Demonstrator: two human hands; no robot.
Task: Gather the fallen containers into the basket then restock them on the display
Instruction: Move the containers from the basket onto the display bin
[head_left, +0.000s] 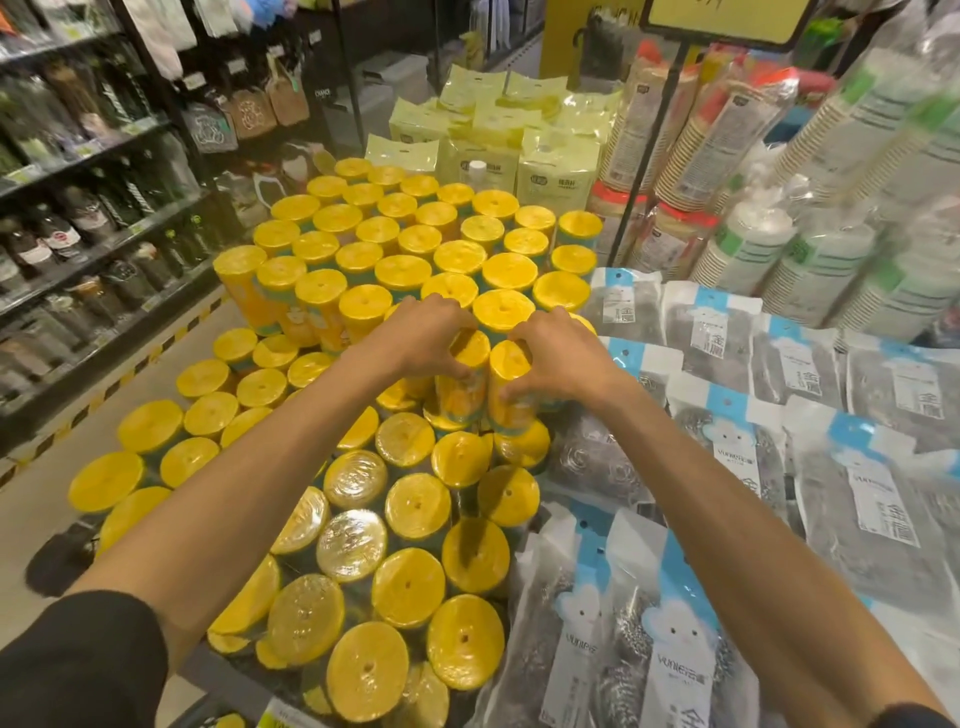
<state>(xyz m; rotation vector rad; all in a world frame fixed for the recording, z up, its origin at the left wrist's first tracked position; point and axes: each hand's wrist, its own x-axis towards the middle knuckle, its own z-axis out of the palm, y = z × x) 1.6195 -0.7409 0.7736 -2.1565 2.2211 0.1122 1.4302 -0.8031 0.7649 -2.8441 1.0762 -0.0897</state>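
Restocking: L hand (428, 338) fingers (460, 373) wrap L can (464, 387), R hand (563, 358) wraps R can (511, 395); next, seat both upright in stack (405, 273).

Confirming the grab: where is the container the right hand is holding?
Head view, centre: the right hand grips a yellow-lidded container beside a second container in the left hand, just before the taller rear stack and left of the scourer packs.

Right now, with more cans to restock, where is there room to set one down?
Only atop the low lids, between the floor at left and the scourer packs at right. The tall back block is packed lid to lid; the left hand and right hand each grip a can just before it.
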